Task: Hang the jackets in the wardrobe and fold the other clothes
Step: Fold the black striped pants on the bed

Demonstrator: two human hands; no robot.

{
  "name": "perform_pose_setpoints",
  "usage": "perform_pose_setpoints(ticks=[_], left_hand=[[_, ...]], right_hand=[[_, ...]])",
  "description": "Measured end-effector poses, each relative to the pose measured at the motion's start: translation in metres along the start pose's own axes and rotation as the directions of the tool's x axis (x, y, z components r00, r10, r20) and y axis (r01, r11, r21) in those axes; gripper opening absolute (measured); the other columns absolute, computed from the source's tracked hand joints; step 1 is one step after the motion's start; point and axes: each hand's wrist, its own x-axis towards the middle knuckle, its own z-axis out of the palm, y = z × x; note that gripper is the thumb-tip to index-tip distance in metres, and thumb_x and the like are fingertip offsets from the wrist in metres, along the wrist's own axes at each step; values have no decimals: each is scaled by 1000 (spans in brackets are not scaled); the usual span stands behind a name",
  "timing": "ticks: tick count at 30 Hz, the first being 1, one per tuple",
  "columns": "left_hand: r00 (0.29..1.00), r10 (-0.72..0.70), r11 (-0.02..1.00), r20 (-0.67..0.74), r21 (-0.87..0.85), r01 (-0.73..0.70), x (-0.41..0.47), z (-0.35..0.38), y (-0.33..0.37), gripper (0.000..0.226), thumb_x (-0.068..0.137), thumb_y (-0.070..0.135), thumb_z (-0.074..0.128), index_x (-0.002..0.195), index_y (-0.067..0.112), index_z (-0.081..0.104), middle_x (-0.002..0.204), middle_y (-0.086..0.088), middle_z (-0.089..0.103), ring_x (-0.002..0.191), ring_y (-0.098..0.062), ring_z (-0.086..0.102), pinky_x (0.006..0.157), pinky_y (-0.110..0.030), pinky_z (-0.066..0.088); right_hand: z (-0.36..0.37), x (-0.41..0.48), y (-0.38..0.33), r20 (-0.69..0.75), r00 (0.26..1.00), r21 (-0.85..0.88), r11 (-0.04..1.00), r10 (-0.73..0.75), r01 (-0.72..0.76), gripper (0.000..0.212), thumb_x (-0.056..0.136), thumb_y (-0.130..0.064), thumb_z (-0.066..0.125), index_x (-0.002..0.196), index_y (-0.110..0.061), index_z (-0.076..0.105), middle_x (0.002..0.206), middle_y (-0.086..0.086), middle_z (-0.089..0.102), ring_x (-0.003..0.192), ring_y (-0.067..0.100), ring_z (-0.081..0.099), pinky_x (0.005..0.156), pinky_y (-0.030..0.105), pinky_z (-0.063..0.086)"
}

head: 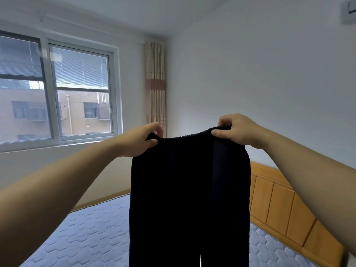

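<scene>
A pair of black trousers hangs in the air in front of me, held up by its elastic waistband. My left hand pinches the waistband's left end. At the right end, my right hand grips the band with curled fingers. Both trouser legs drop straight down and run out of view at the bottom edge. Both arms are stretched forward at about chest height, above the bed.
A bed with a pale blue quilted mattress lies below the trousers. Its wooden headboard runs along the right wall. A window fills the left wall, with a beige curtain bunched in the corner.
</scene>
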Motion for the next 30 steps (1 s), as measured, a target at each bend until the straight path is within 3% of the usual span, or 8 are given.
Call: perform_pose_setpoints(ticks=[5, 9, 14, 18, 20, 23, 28, 30], left_hand=[[996, -6, 1000, 90, -15, 7, 4, 11, 0, 30, 85, 50, 76, 102, 39, 54, 100, 7, 66, 92, -15, 65, 84, -38, 60], [1000, -8, 998, 18, 60, 7, 12, 11, 1, 25, 89, 43, 74, 92, 23, 61, 89, 2, 65, 86, -19, 64, 76, -37, 56], [971, -117, 985, -208, -146, 87, 20, 12, 0, 25, 92, 32, 73, 92, 12, 58, 86, -8, 64, 75, -19, 60, 62, -27, 46], [977, -153, 972, -147, -201, 122, 29, 11, 1, 22, 93, 28, 72, 99, 13, 58, 94, -7, 65, 80, -16, 62, 62, -23, 50], [965, -138, 972, -222, -218, 89, 31, 12, 1, 20, 95, 28, 71, 104, 15, 58, 97, -5, 66, 87, -19, 64, 71, -28, 53], [980, -105, 992, -171, -88, 91, 33, 21, 3, 16, 96, 28, 68, 105, 20, 56, 98, 1, 65, 91, -19, 62, 77, -29, 51], [955, -91, 994, -282, -76, 73, 37, 27, 0, 16, 98, 29, 65, 109, 26, 54, 96, 11, 61, 87, -6, 58, 68, -20, 44], [962, -140, 986, -234, -122, 114, 38, 29, 2, 13, 97, 30, 65, 107, 31, 56, 98, 14, 62, 87, -1, 58, 65, -17, 42]], right_hand=[[-4, 3, 5, 8, 1000, 12, 1000, 17, -17, 22, 91, -46, 71, 81, -27, 65, 83, -7, 65, 76, 12, 60, 61, 23, 41], [-7, 3, 9, 71, 997, -53, 998, 33, -29, 23, 91, -49, 70, 82, -29, 64, 86, -9, 65, 79, 9, 59, 62, 23, 40], [-8, 3, 9, 95, 995, -134, 991, 7, 6, 28, 92, -49, 68, 78, -28, 56, 81, -6, 61, 73, 12, 56, 61, 25, 38], [-11, 4, 9, 98, 995, -188, 982, -7, 25, 32, 91, -48, 70, 77, -25, 54, 79, -5, 58, 73, 16, 54, 60, 26, 37], [-12, 4, 9, 120, 993, -176, 984, 16, 5, 32, 91, -47, 70, 77, -24, 54, 79, -4, 58, 72, 16, 53, 60, 27, 37], [-12, 4, 10, 103, 995, -247, 969, 13, 13, 31, 92, -46, 69, 78, -24, 53, 81, -4, 57, 74, 17, 53, 60, 28, 36], [-5, 1, 14, 121, 992, -234, 972, 33, -4, 29, 93, -45, 68, 78, -26, 53, 82, -7, 57, 73, 11, 52, 59, 25, 35], [-6, 0, 14, 79, 996, -212, 977, 35, -17, 27, 92, -44, 70, 79, -31, 50, 86, -10, 57, 76, 9, 52, 60, 24, 36]])
